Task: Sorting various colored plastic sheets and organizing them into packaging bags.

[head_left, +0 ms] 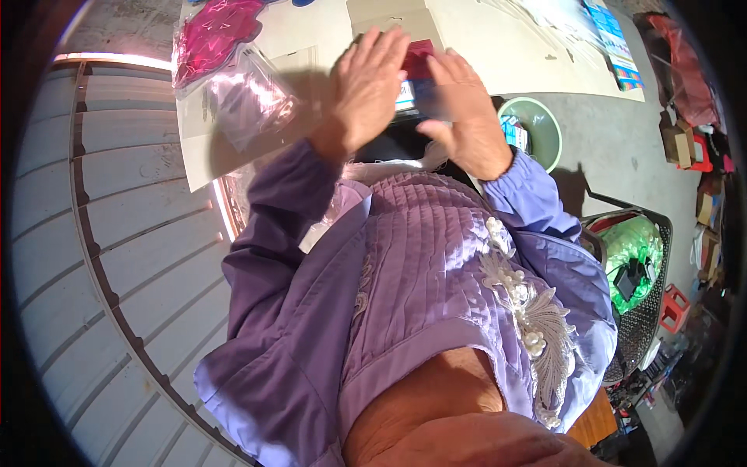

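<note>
The person's left hand (366, 92) has fingers extended, gripping nothing visible, beside the magenta-and-dark-blue packet (422, 82) between both hands at the cream tabletop (510, 47). The blurred right hand (468, 117) is likewise open, thumb spread; contact cannot be told, but light, even pressure would probably avoid creasing.

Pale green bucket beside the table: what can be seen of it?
The bucket is round, pale green, smooth and apparently plastic. It looks upright and open-topped, right of the table, with grey floor around it. Blue-and-white printed packaging sits inside, toward the left. The right sleeve partly hides it; whether they touch is unclear.
</note>
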A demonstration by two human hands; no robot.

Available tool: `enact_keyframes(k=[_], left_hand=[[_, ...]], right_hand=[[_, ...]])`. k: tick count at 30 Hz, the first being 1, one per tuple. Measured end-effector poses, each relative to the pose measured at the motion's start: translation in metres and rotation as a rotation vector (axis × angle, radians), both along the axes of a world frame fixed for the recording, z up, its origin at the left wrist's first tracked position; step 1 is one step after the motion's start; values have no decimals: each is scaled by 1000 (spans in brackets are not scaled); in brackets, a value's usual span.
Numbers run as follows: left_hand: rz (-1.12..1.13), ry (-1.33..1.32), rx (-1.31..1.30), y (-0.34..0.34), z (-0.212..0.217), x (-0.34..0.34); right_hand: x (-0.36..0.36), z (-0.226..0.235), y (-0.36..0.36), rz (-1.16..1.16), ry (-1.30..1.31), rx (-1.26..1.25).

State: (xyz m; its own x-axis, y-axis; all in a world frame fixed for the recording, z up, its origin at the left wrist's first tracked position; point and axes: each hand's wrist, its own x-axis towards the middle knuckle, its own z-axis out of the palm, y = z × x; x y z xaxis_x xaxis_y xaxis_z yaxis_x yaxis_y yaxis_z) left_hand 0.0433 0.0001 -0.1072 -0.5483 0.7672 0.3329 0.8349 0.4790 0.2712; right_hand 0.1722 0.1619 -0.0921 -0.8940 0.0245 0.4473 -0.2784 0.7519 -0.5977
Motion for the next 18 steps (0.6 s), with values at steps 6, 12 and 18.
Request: enact_keyframes(k=[6, 12, 18], left_hand=[[62, 132, -109, 10, -15, 15], [70, 130, -140, 1, -15, 12], [108, 92, -151, -8, -6, 12]], right_hand=[[-25, -31, 2, 47, -35, 463], [-27, -35, 5, 61, -33, 494], [-28, -31, 9, 82, -20, 480]])
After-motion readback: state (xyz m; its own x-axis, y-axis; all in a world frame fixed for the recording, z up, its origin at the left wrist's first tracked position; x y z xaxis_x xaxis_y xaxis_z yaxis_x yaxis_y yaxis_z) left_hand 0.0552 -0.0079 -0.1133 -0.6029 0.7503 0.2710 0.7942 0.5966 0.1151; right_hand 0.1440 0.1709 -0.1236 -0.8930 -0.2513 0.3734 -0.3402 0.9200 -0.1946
